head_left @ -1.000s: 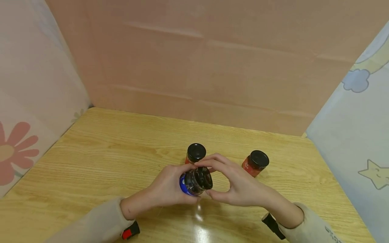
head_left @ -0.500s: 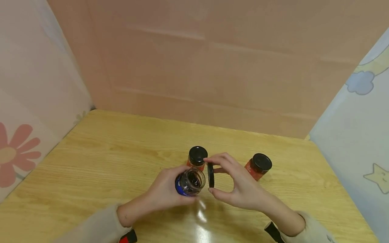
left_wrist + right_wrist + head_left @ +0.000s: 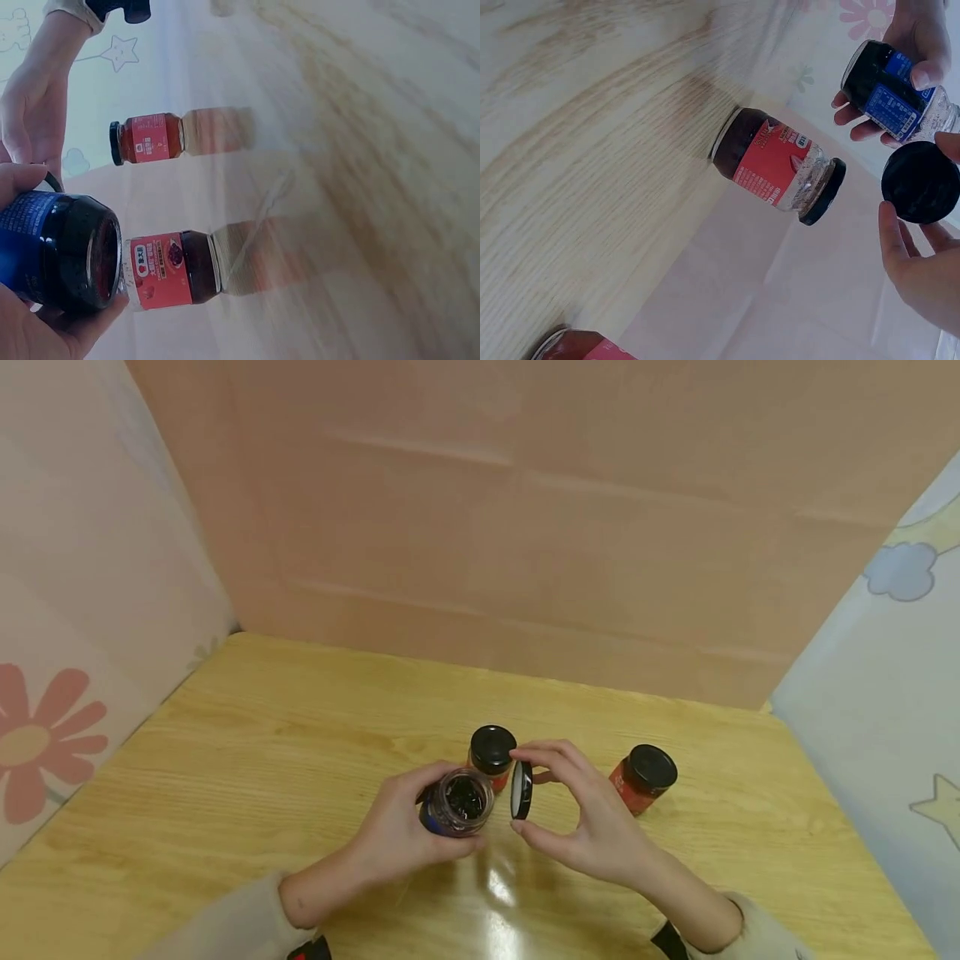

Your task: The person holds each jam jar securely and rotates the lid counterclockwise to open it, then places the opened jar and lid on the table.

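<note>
My left hand (image 3: 397, 827) grips a glass jar (image 3: 891, 90) with a blue label, its dark contents showing through the uncovered mouth in the head view. To the right of that mouth, my right hand (image 3: 592, 818) pinches a black lid (image 3: 522, 790) by its rim between thumb and fingers. The lid stands on edge, its pale inner side turned toward the jar, and the two are apart. In the left wrist view the jar's base faces the camera, held off the table.
Just behind the hands stands a red-labelled jar (image 3: 492, 750) with a black lid. Another red-labelled jar (image 3: 643, 777), also lidded, is to the right of my right hand. A wood-grain table (image 3: 315, 718) lies beneath, with a pinkish-brown backdrop (image 3: 487, 527) behind it.
The lid has come off the blue-labelled jar and moved right, turning its inner side into view. My left hand has drawn the jar slightly left, its mouth now tipped up more.
</note>
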Demonstrator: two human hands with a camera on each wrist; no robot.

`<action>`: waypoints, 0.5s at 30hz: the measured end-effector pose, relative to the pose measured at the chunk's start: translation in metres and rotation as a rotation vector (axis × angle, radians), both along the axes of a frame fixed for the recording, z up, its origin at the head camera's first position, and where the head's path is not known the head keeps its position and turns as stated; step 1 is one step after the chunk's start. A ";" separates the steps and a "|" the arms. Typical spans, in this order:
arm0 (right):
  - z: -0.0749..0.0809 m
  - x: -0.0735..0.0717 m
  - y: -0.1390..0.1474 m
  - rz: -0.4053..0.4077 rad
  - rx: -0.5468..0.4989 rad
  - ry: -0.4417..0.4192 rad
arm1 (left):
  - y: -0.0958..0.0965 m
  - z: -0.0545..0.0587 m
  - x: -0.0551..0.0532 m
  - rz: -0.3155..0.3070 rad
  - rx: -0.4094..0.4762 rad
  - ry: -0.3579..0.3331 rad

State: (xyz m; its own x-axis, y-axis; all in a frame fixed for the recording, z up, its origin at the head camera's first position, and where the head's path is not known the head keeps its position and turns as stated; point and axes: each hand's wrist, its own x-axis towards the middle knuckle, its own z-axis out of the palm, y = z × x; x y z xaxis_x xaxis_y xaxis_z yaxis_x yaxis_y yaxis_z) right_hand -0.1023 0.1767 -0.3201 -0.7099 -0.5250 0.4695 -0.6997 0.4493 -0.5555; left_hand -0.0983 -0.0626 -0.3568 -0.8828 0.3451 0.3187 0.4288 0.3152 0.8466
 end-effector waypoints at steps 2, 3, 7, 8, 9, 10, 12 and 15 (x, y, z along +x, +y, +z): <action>-0.001 -0.001 -0.001 0.006 -0.023 -0.001 | -0.001 0.001 -0.001 0.005 0.016 -0.002; -0.001 -0.001 -0.002 0.011 -0.036 0.001 | -0.002 0.001 -0.001 0.012 0.019 0.003; -0.002 -0.002 -0.003 0.014 -0.079 -0.038 | -0.004 0.003 -0.002 0.050 0.009 0.026; -0.003 -0.002 -0.003 0.013 -0.085 -0.046 | -0.005 0.004 -0.002 0.065 0.000 0.031; -0.003 -0.002 -0.003 0.012 -0.088 -0.052 | -0.005 0.004 -0.002 0.079 -0.011 0.035; -0.003 -0.002 -0.003 0.008 -0.089 -0.058 | -0.006 0.004 -0.003 0.090 -0.023 0.037; -0.004 -0.002 -0.003 0.007 -0.087 -0.054 | -0.008 0.004 -0.003 0.107 -0.038 0.029; -0.006 -0.002 -0.004 0.008 -0.077 -0.037 | -0.010 0.003 -0.002 0.117 -0.057 0.017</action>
